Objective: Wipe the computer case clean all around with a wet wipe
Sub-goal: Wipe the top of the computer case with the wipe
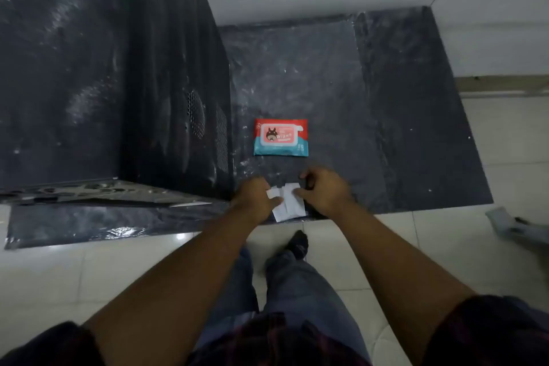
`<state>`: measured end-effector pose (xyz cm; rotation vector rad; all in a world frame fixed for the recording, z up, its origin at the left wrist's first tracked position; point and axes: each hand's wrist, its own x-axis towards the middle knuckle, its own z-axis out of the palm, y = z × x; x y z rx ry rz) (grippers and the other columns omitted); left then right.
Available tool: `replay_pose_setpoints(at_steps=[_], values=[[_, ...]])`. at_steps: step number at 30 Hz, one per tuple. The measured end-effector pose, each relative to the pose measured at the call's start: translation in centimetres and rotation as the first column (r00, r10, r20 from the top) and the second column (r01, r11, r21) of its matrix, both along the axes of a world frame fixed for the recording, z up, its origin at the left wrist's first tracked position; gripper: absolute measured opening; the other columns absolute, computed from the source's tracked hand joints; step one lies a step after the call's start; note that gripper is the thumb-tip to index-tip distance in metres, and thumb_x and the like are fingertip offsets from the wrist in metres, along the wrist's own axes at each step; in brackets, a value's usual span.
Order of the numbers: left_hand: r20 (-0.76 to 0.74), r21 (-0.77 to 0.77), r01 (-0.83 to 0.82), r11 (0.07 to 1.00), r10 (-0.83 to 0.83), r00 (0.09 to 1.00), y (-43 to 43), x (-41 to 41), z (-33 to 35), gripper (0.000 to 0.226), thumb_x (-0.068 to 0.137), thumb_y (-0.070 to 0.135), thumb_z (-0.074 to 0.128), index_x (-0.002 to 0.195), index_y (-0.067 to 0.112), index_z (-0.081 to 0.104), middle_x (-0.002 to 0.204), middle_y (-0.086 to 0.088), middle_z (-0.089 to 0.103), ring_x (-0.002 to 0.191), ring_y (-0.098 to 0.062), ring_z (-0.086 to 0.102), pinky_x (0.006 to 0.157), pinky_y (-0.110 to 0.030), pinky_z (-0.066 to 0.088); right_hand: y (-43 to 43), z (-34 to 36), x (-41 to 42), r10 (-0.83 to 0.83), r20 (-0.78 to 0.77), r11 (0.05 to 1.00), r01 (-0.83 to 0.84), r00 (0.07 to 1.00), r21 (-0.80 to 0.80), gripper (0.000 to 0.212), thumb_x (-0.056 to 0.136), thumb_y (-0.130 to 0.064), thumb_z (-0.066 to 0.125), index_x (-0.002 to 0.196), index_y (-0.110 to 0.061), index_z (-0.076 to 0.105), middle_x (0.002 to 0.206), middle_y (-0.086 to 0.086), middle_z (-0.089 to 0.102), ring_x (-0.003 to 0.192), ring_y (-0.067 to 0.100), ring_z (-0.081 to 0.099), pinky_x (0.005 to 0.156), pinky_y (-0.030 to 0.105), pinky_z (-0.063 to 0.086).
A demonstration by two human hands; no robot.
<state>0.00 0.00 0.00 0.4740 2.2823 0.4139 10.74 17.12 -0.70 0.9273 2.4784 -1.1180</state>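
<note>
wet wipe (287, 203) | pinched between left grip (256, 199), right grip (325, 192) | computer case (89, 68) leftward

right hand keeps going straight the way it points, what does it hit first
Probably the wipe pack on the dark sheet, just beyond the right hand and its wet wipe; the hand's height above it is unclear.

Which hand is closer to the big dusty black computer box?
Left. The left hand holds the wipe right beside the computer case, at its near corner. The right hand holds the wipe's other side, farther from the case.
</note>
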Motion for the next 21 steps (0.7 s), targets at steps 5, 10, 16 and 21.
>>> replay_pose_setpoints(at_steps=[5,10,16,21], values=[[-0.014,-0.042,-0.068,0.997,0.068,0.998,0.8,0.4,-0.4,0.039,0.089,0.03,0.087,0.122,0.014,0.071,0.122,-0.007,0.072,0.11,-0.025,0.068,0.094,-0.036,0.057,-0.3,0.1,-0.7,0.014,0.087,0.999,-0.017,0.996,0.031,0.019,0.087,-0.034,0.085,0.08,-0.03,0.068,0.09,-0.011,0.064,0.082,0.012,0.062,0.075,0.031,0.051],[0.033,0.039,-0.168,0.985,0.166,0.986,2.2,-0.1,1.6,0.016,0.099,0.029,0.074,0.103,0.013,0.073,0.105,-0.008,0.072,0.096,-0.026,0.068,0.07,-0.027,0.043,0.8,1.3,-1.1,-0.134,0.019,0.976,0.135,0.991,-0.169,0.013,0.092,-0.021,0.079,0.083,-0.02,0.071,0.085,-0.004,0.073,0.08,0.009,0.066,0.073,0.024,0.05],[0.014,0.247,-0.35,0.904,0.357,0.934,7.5,-2.8,8.5,0.017,0.098,0.022,0.069,0.111,0.012,0.073,0.106,-0.002,0.069,0.099,-0.026,0.066,0.079,-0.028,0.046,4.4,7.1,-3.9,-0.422,-0.134,0.868,0.357,0.896,-0.345,0.018,0.087,-0.003,0.079,0.079,-0.012,0.066,0.068,0.002,0.063,0.059,0.006,0.058,0.061,0.016,0.049],[-0.017,0.371,-0.284,0.884,0.312,0.95,11.6,-6.5,15.4,0.013,0.099,0.025,0.07,0.087,0.021,0.069,0.099,-0.004,0.075,0.09,-0.024,0.071,0.075,-0.031,0.054,8.1,13.4,-6.6,-0.571,-0.261,0.774,0.405,0.778,-0.486,0.02,0.085,0.0,0.077,0.085,-0.018,0.068,0.086,0.01,0.073,0.079,0.024,0.069,0.077,0.046,0.062]])
